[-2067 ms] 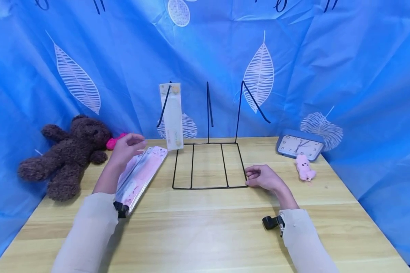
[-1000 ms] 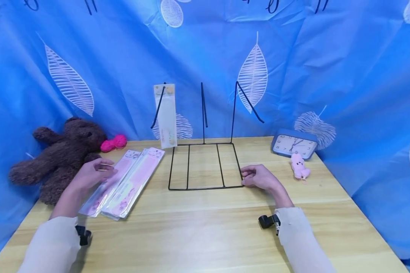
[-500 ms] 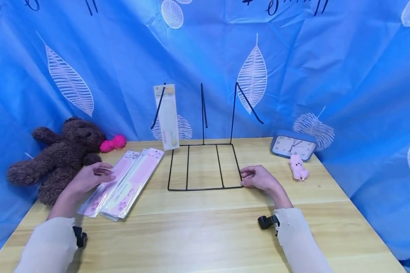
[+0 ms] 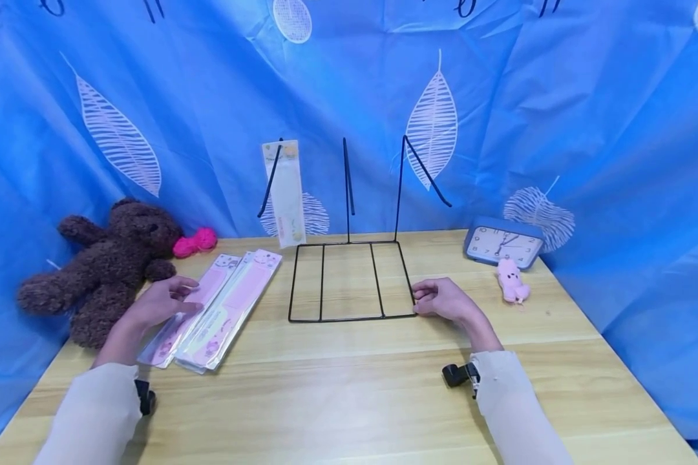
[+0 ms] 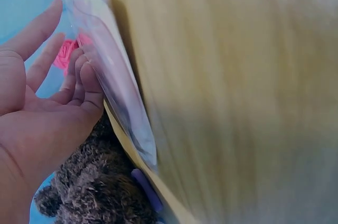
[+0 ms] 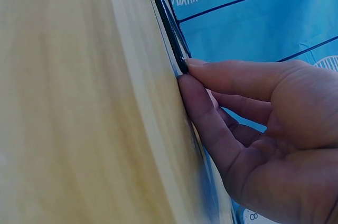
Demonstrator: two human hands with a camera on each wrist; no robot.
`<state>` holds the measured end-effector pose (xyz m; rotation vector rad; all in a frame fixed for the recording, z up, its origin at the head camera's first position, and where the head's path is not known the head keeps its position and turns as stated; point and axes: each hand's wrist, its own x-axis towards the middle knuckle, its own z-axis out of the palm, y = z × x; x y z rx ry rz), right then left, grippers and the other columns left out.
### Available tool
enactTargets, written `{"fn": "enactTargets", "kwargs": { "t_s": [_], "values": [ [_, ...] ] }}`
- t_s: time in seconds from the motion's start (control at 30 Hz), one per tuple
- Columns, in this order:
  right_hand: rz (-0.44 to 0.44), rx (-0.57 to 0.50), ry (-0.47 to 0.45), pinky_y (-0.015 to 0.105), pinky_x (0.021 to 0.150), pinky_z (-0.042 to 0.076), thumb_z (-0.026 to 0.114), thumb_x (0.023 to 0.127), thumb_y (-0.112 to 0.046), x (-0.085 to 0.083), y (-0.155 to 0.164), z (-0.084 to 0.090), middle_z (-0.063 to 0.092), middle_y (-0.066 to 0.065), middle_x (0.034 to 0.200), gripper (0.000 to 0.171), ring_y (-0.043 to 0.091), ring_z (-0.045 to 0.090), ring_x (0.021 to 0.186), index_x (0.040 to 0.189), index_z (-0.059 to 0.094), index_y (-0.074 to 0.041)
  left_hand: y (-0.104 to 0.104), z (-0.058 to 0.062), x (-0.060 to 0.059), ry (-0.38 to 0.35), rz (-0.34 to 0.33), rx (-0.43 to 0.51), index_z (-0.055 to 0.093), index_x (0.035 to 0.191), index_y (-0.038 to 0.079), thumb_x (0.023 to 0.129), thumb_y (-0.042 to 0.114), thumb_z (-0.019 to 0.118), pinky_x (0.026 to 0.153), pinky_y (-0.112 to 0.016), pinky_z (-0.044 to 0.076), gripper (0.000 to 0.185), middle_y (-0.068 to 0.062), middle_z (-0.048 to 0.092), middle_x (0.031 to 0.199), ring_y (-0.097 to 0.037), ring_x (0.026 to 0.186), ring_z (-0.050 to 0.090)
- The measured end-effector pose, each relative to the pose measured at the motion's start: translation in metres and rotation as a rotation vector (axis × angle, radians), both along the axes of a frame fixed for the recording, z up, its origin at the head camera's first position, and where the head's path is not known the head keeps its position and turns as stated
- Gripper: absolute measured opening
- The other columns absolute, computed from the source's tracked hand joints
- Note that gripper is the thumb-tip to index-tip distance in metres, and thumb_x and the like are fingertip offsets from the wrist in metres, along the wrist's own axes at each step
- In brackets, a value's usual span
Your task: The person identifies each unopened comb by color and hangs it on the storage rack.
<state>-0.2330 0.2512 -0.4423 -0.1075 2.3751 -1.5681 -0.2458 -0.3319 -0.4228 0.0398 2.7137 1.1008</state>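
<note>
In the head view my left hand (image 4: pixel 163 301) is over the left edge of several long, flat pink packs (image 4: pixel 232 303) in clear plastic, fanned on the table. The left wrist view has some fingers extended and others bent at the edge of a pack (image 5: pixel 113 71); none is seen clasped. My right hand (image 4: pixel 445 300) pinches the front right corner of a black wire display rack (image 4: pixel 351 320), thumb against finger on the wire (image 6: pixel 171 31). From the rack's left hook hangs a narrow whitish pack (image 4: pixel 285 194); its middle and right hooks carry nothing.
A brown teddy bear (image 4: pixel 116 258) with a bright pink bow-shaped item (image 4: pixel 195 242) lies at the left. Toward the back right stand a blue clock (image 4: pixel 503 243) and a small pink plush toy (image 4: pixel 512 281). A blue curtain (image 4: pixel 221 116) hangs behind the table.
My left hand has come away from near the rack, leftward and down onto the pink packs' left side. The hanging pack sways slightly. My right hand stays at the rack's corner.
</note>
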Motion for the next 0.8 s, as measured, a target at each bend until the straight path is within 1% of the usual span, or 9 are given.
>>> {"fn": "enactTargets", "kwargs": {
  "t_s": [0.23,0.33,0.4,0.5,0.63,0.73,0.8],
  "values": [
    [-0.003,-0.017,-0.016,0.026,0.081,0.056,0.075,0.082,0.008,0.0006,-0.0007,0.0011,0.059,0.021,0.113,0.062,0.022,0.059,0.095,0.138,0.049,0.016,-0.0001,-0.0028,-0.0052,-0.019,0.004,-0.034,0.05,0.137,-0.008,0.088,0.019,0.08,0.094,-0.055,0.041,0.064,-0.034,0.05,0.131,-0.043,0.112,0.049],
    [0.001,-0.018,-0.011,0.026,0.081,0.055,0.075,0.082,0.008,0.001,-0.0004,0.0013,0.059,0.022,0.114,0.062,0.023,0.059,0.097,0.138,0.049,0.016,0.0006,-0.0032,-0.0063,-0.023,0.005,-0.05,0.048,0.138,-0.008,0.087,0.02,0.08,0.098,-0.059,0.039,0.066,-0.035,0.049,0.132,-0.045,0.114,0.048],
    [0.0,-0.014,-0.007,0.026,0.081,0.055,0.075,0.082,0.008,0.0012,-0.0007,0.0011,0.059,0.022,0.114,0.062,0.024,0.059,0.097,0.138,0.049,0.016,0.0004,-0.0033,-0.0067,-0.029,0.005,-0.06,0.046,0.14,-0.008,0.087,0.022,0.081,0.096,-0.059,0.04,0.07,-0.036,0.048,0.131,-0.045,0.112,0.048],
    [-0.005,-0.012,-0.009,0.026,0.081,0.056,0.075,0.082,0.008,0.0013,-0.0011,0.0011,0.059,0.022,0.114,0.062,0.023,0.059,0.096,0.138,0.049,0.016,0.0002,-0.002,-0.0068,-0.043,0.006,-0.075,0.042,0.143,-0.008,0.086,0.025,0.082,0.092,-0.056,0.042,0.077,-0.035,0.048,0.128,-0.044,0.109,0.048],
    [-0.013,-0.024,-0.027,0.026,0.081,0.056,0.075,0.082,0.009,0.0013,-0.0017,0.0014,0.059,0.021,0.113,0.061,0.022,0.059,0.095,0.138,0.049,0.015,-0.0007,-0.0002,-0.0073,-0.046,0.02,-0.066,0.035,0.148,-0.007,0.087,0.023,0.081,0.088,-0.052,0.043,0.082,-0.035,0.046,0.127,-0.044,0.108,0.048],
    [-0.015,-0.033,-0.029,0.027,0.081,0.056,0.074,0.083,0.01,0.0007,-0.0015,0.0009,0.059,0.021,0.113,0.061,0.022,0.059,0.094,0.138,0.049,0.016,-0.0017,0.0003,-0.0082,-0.019,0.038,-0.062,0.032,0.149,-0.008,0.09,0.017,0.077,0.088,-0.053,0.044,0.079,-0.037,0.045,0.129,-0.046,0.109,0.047],
    [-0.011,-0.044,-0.031,0.027,0.081,0.057,0.074,0.083,0.011,0.0002,-0.0009,0.0003,0.058,0.022,0.113,0.061,0.023,0.059,0.095,0.138,0.048,0.016,-0.0015,0.001,-0.008,-0.005,0.057,-0.061,0.032,0.15,-0.008,0.092,0.014,0.073,0.09,-0.056,0.044,0.074,-0.039,0.043,0.132,-0.048,0.113,0.047]
  ]
}}
